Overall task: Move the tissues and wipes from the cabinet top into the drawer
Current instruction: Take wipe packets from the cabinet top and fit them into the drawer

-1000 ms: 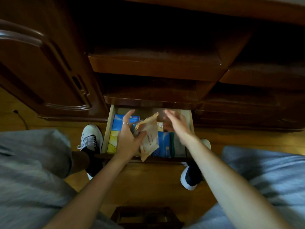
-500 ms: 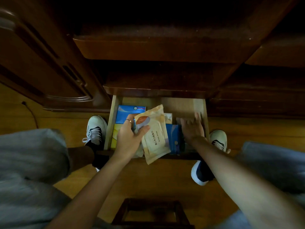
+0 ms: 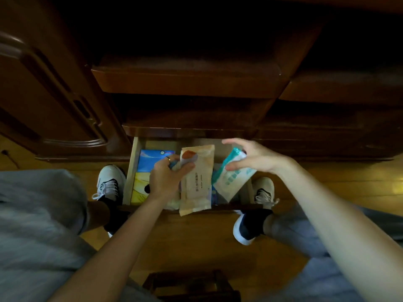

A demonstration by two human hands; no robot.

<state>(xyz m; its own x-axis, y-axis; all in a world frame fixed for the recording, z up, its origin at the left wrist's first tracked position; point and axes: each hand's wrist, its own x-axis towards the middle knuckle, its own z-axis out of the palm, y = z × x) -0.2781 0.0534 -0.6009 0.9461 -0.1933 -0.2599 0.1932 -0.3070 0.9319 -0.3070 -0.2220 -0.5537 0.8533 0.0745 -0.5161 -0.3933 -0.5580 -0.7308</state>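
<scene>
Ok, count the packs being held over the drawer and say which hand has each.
2. The left hand grips the tan pack; the right hand pinches the white-and-teal pack. More lie in the drawer, partly hidden.

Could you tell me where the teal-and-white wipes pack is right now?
Head view: the right hand holds the teal-and-white wipes pack over the drawer's right side.

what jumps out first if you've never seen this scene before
Two hands over an open wooden drawer: the left hand grips a tan packet, and the right hand holds a teal and white packet. A blue pack and a yellow pack lie at the drawer's left.
</scene>
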